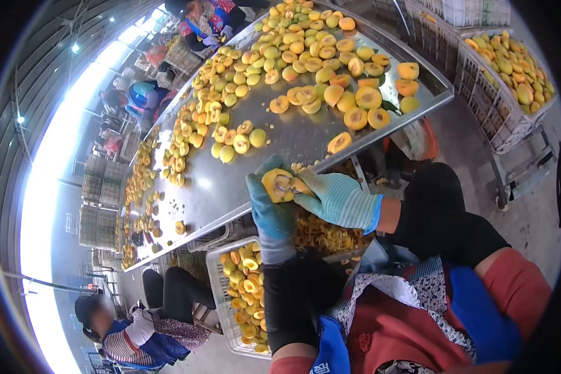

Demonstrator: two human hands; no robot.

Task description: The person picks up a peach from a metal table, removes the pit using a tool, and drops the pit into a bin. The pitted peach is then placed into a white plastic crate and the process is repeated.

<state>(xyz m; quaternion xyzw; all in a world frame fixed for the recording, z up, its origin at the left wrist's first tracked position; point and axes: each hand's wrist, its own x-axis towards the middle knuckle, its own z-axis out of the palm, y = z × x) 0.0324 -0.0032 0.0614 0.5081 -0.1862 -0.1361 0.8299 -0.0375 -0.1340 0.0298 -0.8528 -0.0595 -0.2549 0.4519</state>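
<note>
My left hand [270, 202], in a teal-coated glove, is closed around a yellow peach half [273, 189] with its cut side showing. My right hand [338, 198], in a striped knit glove, grips a small pitting tool [285, 185]. Its curved metal end touches the hollow of the peach half, and the fingers partly hide its handle. Both hands are just off the near edge of the metal table [293, 132]. Closest to them on that table lies another peach half [340, 143], cut side up with a brown centre.
Many halved peaches [305, 56] cover the table's far side. Below my hands are scraps [330, 234]; a white crate [221, 299] of peach halves stands at lower left. A full crate [480, 106] stands at right. Co-workers [134, 336] sit along the table's other sides.
</note>
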